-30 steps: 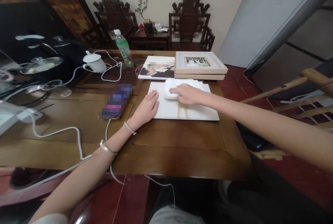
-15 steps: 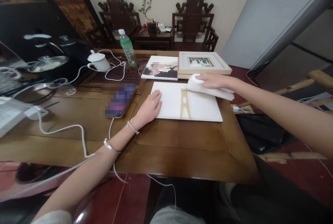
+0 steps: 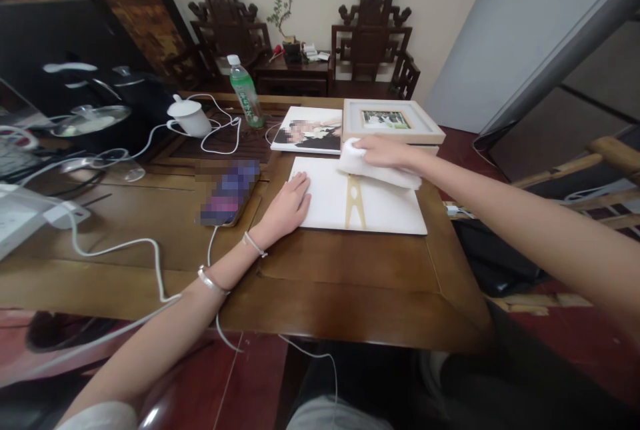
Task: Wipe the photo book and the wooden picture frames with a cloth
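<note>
A white flat board (image 3: 380, 207) with a tan stand strip (image 3: 354, 202) lies face down on the wooden table (image 3: 340, 283). My left hand (image 3: 287, 207) rests flat on its left edge, fingers stretched out, holding it still. My right hand (image 3: 383, 150) presses a white cloth (image 3: 373, 169) onto the board's far edge, fingers closed over the cloth.
Behind the board lie a photo print (image 3: 307, 130) and a stacked wooden picture frame (image 3: 390, 120). A phone (image 3: 227, 193) on a white cable, a green bottle (image 3: 245, 91), a white teapot (image 3: 187, 117) and a power strip (image 3: 20, 217) sit to the left. Dark chairs stand behind.
My right hand swept the cloth from the board's middle to its far right corner, then came back left along the far edge. My left hand stayed in place.
</note>
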`<control>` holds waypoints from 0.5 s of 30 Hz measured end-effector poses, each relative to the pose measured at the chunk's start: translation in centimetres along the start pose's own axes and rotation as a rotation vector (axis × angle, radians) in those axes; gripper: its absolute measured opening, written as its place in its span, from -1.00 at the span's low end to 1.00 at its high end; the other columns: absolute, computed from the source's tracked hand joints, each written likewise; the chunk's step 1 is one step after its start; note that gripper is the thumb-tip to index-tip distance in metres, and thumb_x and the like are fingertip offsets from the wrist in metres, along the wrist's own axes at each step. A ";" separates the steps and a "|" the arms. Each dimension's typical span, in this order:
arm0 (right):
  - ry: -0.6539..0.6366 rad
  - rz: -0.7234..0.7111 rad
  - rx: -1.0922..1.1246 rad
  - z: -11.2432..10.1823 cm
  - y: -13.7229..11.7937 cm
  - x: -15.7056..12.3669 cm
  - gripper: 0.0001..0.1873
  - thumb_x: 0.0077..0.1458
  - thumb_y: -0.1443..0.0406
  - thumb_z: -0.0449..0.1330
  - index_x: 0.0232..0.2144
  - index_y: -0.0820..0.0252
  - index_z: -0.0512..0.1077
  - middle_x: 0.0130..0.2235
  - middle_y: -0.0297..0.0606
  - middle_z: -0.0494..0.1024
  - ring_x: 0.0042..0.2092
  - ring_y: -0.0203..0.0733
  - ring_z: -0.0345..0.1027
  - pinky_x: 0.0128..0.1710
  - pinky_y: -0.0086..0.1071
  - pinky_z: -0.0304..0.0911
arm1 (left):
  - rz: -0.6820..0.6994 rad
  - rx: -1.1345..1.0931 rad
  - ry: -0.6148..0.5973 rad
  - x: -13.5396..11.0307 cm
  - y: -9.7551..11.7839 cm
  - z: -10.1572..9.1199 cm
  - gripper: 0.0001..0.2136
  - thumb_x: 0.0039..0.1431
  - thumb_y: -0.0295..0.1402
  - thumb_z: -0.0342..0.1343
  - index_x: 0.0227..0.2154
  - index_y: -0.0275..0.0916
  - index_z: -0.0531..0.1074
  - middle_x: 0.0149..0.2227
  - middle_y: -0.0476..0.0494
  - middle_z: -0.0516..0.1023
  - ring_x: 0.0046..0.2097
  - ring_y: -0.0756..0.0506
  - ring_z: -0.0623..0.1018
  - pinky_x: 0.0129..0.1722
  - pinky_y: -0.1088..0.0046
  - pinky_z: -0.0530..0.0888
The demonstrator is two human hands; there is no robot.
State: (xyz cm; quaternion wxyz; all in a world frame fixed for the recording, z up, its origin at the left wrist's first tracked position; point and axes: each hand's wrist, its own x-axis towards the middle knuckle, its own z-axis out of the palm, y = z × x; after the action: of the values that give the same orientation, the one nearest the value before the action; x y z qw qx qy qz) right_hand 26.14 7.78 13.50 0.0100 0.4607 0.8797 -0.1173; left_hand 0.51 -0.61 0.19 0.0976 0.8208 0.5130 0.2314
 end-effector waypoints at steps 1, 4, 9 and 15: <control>-0.010 -0.002 0.006 -0.1 -1.0 0.9 -0.67 0.01 0.48 0.04 -0.23 0.19 0.52 -0.08 -0.04 0.65 -0.01 0.09 0.49 -0.06 -0.22 0.32 | 0.000 0.002 -0.002 0.0 0.0 0.0 -0.55 0.44 -0.35 -0.15 0.29 -0.37 0.32 0.40 -0.45 0.33 0.48 -0.35 0.24 0.46 -0.14 0.18; -0.003 -0.041 -0.017 -0.2 -4.2 3.5 -0.68 0.04 0.50 0.04 -0.22 0.22 0.51 0.00 0.00 0.63 0.05 0.09 0.46 -0.03 -0.26 0.29 | 0.000 0.009 -0.013 0.1 0.0 0.0 -0.54 0.44 -0.35 -0.15 0.29 -0.40 0.32 0.41 -0.47 0.31 0.48 -0.36 0.24 0.46 -0.12 0.19; -0.006 -0.149 -0.030 0.5 -8.7 6.7 -0.64 0.07 0.51 0.03 -0.14 0.27 0.52 0.07 0.07 0.60 0.05 0.05 0.44 -0.01 -0.27 0.25 | 0.026 -0.004 0.000 0.2 0.1 -0.2 -0.56 0.43 -0.37 -0.13 0.28 -0.35 0.34 0.38 -0.43 0.35 0.46 -0.34 0.27 0.45 -0.11 0.23; 0.008 -0.215 -0.028 1.3 -9.7 7.9 -0.62 0.08 0.53 0.01 -0.13 0.29 0.51 0.12 0.08 0.58 0.08 0.02 0.42 0.03 -0.28 0.25 | 0.045 -0.018 0.019 0.2 0.0 -0.2 -0.55 0.44 -0.36 -0.14 0.27 -0.41 0.36 0.36 -0.48 0.37 0.45 -0.35 0.30 0.45 -0.07 0.23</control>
State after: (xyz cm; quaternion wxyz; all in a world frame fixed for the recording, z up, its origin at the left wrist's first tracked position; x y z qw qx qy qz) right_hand 13.54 8.56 13.11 0.0003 0.3640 0.9256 -0.1033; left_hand 0.46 -0.44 0.40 0.0947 0.8291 0.4931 0.2461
